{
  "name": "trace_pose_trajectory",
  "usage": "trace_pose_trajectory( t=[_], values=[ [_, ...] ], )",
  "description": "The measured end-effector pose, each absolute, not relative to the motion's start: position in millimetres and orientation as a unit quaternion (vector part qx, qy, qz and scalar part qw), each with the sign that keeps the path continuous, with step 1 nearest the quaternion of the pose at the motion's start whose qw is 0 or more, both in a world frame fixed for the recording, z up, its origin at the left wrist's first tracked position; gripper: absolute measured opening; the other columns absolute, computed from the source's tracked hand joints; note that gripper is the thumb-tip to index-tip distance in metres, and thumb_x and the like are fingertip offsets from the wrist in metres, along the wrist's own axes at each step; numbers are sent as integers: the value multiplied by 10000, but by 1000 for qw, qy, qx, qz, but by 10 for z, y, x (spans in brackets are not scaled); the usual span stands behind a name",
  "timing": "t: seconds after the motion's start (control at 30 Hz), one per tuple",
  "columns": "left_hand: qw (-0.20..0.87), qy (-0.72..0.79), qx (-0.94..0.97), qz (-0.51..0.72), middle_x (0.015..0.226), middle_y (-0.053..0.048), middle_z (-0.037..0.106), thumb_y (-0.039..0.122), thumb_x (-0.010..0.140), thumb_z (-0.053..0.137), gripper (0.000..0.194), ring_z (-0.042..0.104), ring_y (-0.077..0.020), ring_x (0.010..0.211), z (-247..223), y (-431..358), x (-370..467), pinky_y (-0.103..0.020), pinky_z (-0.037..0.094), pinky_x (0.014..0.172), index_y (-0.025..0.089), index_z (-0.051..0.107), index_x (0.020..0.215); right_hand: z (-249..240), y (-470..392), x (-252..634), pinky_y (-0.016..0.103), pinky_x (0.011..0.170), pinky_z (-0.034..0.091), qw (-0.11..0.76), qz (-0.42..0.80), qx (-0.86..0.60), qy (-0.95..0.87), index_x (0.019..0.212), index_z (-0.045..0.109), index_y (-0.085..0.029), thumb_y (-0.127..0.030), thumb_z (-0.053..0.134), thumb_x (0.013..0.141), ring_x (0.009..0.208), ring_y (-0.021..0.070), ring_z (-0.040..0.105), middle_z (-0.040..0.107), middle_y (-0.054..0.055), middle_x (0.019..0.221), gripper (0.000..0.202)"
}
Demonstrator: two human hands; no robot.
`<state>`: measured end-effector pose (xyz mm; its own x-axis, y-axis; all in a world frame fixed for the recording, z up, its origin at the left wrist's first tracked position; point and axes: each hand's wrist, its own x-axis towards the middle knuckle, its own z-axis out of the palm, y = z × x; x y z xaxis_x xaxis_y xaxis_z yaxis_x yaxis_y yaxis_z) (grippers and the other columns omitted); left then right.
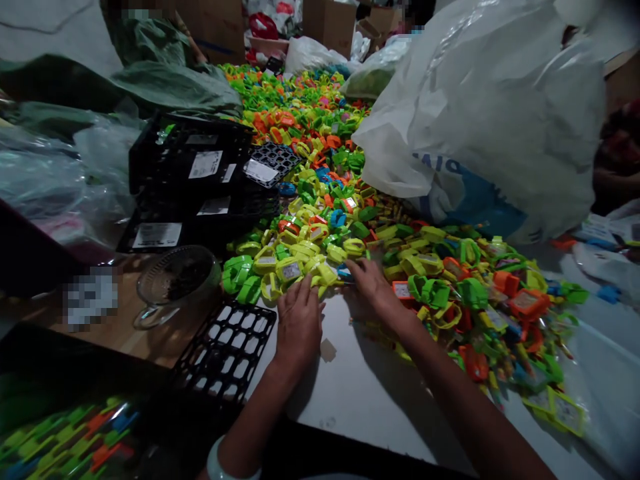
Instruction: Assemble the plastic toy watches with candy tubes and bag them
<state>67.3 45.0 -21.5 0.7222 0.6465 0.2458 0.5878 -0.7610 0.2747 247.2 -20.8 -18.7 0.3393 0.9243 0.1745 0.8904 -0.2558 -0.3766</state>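
LH (pixel 300 327): on near edge of yellow toy watches (pixel 305 252), prob. steadying loose pile | RH (pixel 371 285): by blue watch (pixel 344 272) | both grips: fingertips obscured, can't tell | pile on white counter (pixel 360 380); blk grid tray (pixel 216 361) beside LH, prob. for reach

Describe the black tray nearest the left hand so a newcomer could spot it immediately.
Find the bright heap of plastic pieces, then the left hand at its near edge. Just left of that forearm lies a black grid tray. Unlike the white-labelled black trays behind it, it shows no label, only open cells.
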Motion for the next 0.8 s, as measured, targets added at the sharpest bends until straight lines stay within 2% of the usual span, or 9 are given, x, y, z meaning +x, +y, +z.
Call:
trace_pose_trajectory(
  t=[0.07,0.13,0.3,0.4,0.5,0.57,0.7,0.8],
  values=[
    [90,339,923,162,1444,-132,469,187,893,466,312,433,-336,1276,-216,435,668,-530,377,1006,152,585,1179,-180,-279,2465,386,919,459,286,85,-749,-592,1246,523,-161,-197,518,876,1078,239,525,574,142,1161,372],
    [95,338,923,158,1456,-130,455,184,888,479,296,423,-333,1290,-217,413,667,-524,371,1016,152,592,1160,-177,-325,2496,357,889,466,324,99,-737,-585,1151,584,-158,-167,486,889,1019,206,547,604,125,1112,279],
    [118,334,918,178,1448,-145,460,175,876,507,251,418,-334,1303,-197,373,606,-543,368,1016,162,612,1104,-137,-438,2561,471,947,378,271,16,-779,-566,852,684,-211,-181,567,849,1135,276,442,607,103,1171,120],
    [140,324,905,235,1401,-130,514,181,903,472,262,449,-299,1281,-124,361,561,-528,362,1028,191,589,1137,-40,-530,2497,422,906,412,336,15,-758,-559,895,638,-209,-160,518,867,1086,246,474,576,107,1153,132],
    [192,272,907,259,1426,-118,476,216,912,482,414,442,-255,1293,-48,353,556,-472,379,1048,223,451,1324,44,-598,2386,319,789,450,379,103,-706,-590,914,570,-201,-146,437,906,917,185,534,581,80,1005,145],
    [222,243,914,240,1424,-114,467,219,901,504,482,454,-247,1280,-46,352,561,-447,408,1037,238,402,1372,57,-611,2331,287,730,440,366,138,-696,-602,897,558,-199,-152,417,920,830,168,535,580,55,909,150],
    [238,279,898,242,1194,-93,624,205,903,496,281,563,-244,1121,-157,333,523,-447,461,975,210,569,1175,13,-530,2328,284,728,418,314,88,-759,-564,930,603,-179,-136,418,919,829,176,533,583,68,897,190],
    [247,301,889,241,1093,-80,654,197,905,487,213,586,-240,1049,-237,263,497,-447,481,936,197,589,1093,-42,-362,2354,308,758,409,229,54,-790,-567,899,647,-184,-187,487,903,877,205,524,601,86,902,160]
  ],
)
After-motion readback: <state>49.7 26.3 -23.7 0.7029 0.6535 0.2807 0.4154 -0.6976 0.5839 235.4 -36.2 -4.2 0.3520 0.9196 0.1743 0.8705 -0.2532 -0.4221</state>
